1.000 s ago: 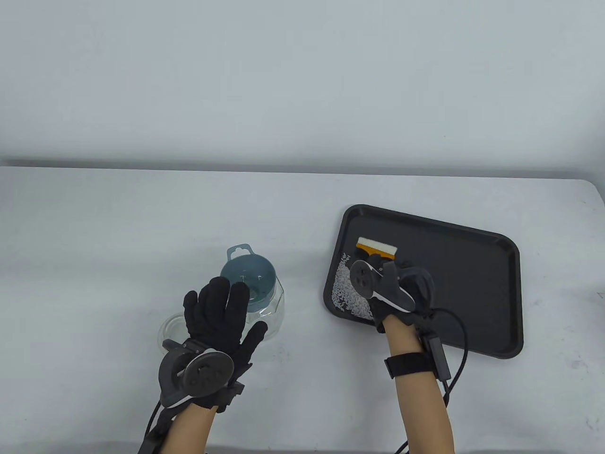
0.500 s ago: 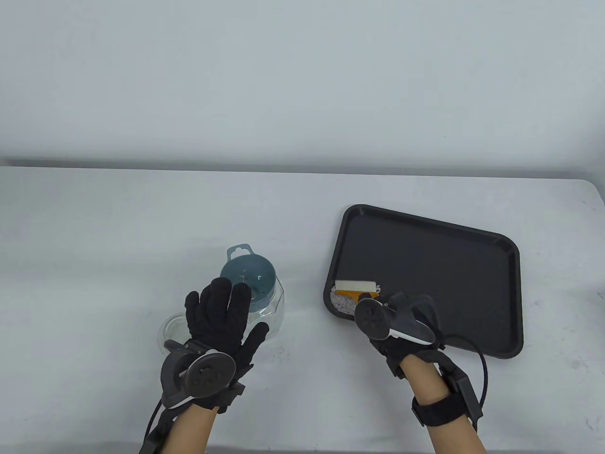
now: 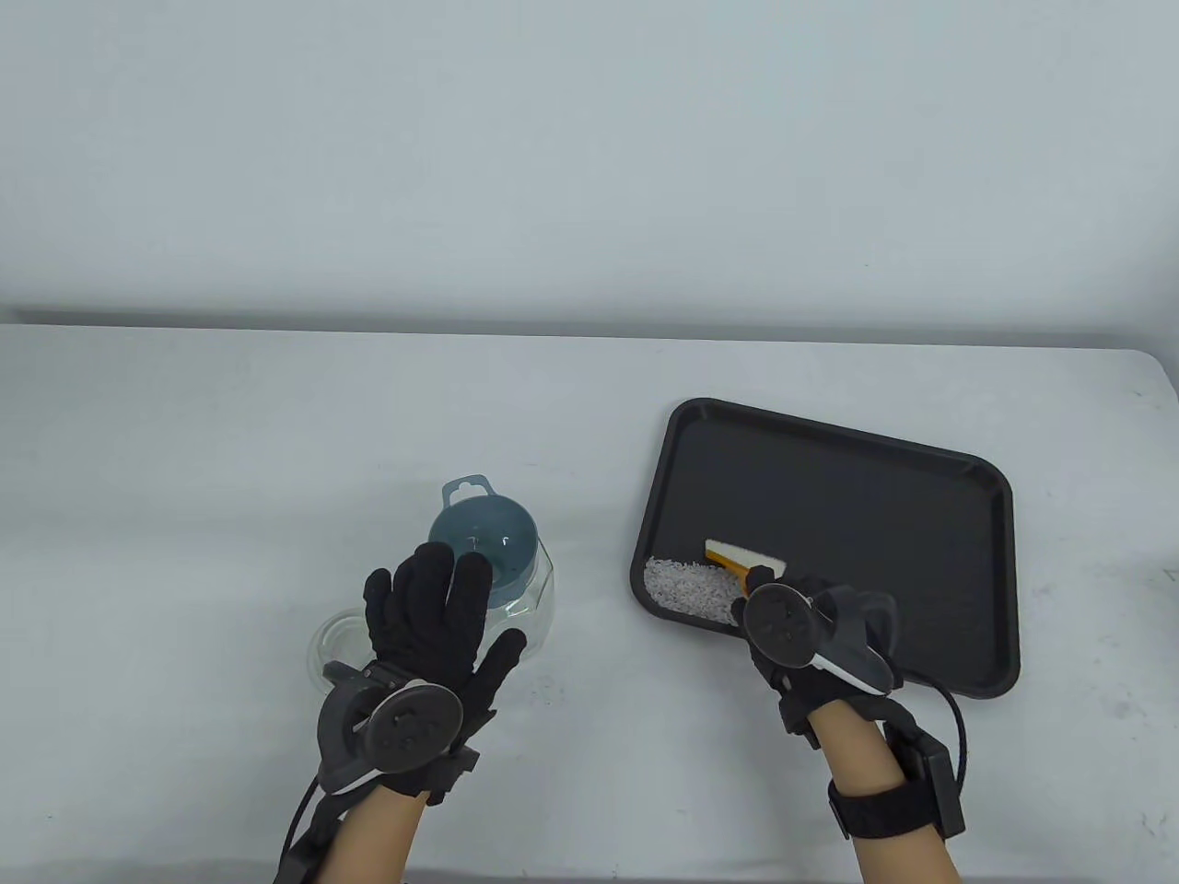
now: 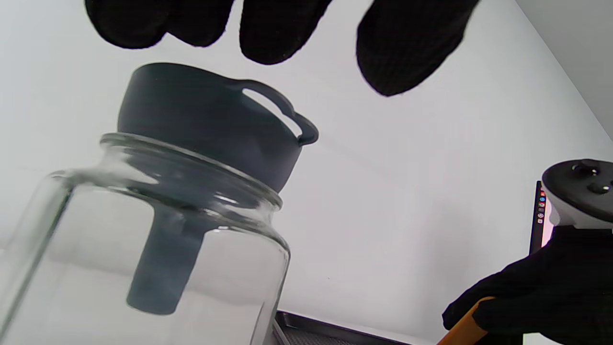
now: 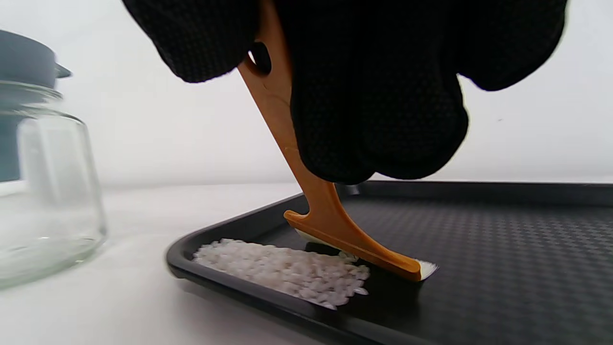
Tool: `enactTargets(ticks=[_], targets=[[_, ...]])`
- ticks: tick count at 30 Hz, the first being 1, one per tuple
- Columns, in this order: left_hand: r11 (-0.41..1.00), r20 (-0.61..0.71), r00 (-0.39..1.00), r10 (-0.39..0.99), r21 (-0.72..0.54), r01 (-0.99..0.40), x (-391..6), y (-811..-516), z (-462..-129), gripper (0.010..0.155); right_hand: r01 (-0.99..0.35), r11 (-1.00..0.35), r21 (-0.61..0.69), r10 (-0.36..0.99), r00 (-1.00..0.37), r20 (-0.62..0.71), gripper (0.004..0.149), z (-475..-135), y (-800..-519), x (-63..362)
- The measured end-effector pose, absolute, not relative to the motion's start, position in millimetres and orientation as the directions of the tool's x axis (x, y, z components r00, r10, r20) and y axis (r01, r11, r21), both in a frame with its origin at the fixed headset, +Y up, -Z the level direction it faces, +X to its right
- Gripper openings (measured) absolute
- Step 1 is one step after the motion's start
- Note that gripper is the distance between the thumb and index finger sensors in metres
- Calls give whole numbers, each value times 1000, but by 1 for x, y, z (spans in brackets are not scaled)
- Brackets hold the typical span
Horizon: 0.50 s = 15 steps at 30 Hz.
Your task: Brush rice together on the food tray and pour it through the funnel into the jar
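Note:
A black food tray (image 3: 921, 516) lies on the right of the table. White rice (image 3: 686, 589) is heaped in its near left corner (image 5: 287, 270). My right hand (image 3: 801, 635) grips the orange handle of a small brush (image 3: 741, 558) whose white bristle edge rests on the tray just right of the heap (image 5: 354, 239). A clear glass jar (image 3: 525, 599) with a grey-blue funnel (image 3: 484, 543) in its mouth stands left of the tray. My left hand (image 3: 437, 608) hovers with straight fingers over the jar's near side, holding nothing; its fingertips (image 4: 407, 52) hang above the funnel (image 4: 210, 124).
A clear round lid (image 3: 333, 640) lies on the table left of the jar, partly under my left hand. The tray's rim (image 5: 249, 287) rises between the rice and the jar (image 5: 48, 191). Cables trail from both wrists toward the front edge.
The brush swept the rice from along the tray's left wall down into the near left corner, then shifted to the heap's right side. My left hand stayed put.

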<state>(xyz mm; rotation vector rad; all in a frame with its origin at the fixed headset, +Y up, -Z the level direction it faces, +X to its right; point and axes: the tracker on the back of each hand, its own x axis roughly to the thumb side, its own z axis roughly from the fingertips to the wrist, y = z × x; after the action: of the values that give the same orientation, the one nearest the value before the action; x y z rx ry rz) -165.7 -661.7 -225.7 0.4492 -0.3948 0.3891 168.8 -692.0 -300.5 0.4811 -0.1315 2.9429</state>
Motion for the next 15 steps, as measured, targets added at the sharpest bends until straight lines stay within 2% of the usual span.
enactTargets(ticks=[3, 7, 10, 15], targets=[[831, 444, 854, 271, 339, -440, -166, -662, -226, 77, -149, -989, -18, 133, -925, 357, 51, -295, -684, 163], [832, 446, 853, 271, 337, -440, -165, -662, -226, 78, -80, -979, -189, 13, -943, 331, 50, -292, -679, 160], [833, 447, 853, 270, 336, -440, -165, -662, -226, 78, -42, -960, -277, -57, -939, 340, 50, -293, -690, 151], [832, 448, 853, 269, 337, -440, -164, -662, -226, 78, 35, -980, -195, -111, -911, 397, 50, -298, -710, 134]])
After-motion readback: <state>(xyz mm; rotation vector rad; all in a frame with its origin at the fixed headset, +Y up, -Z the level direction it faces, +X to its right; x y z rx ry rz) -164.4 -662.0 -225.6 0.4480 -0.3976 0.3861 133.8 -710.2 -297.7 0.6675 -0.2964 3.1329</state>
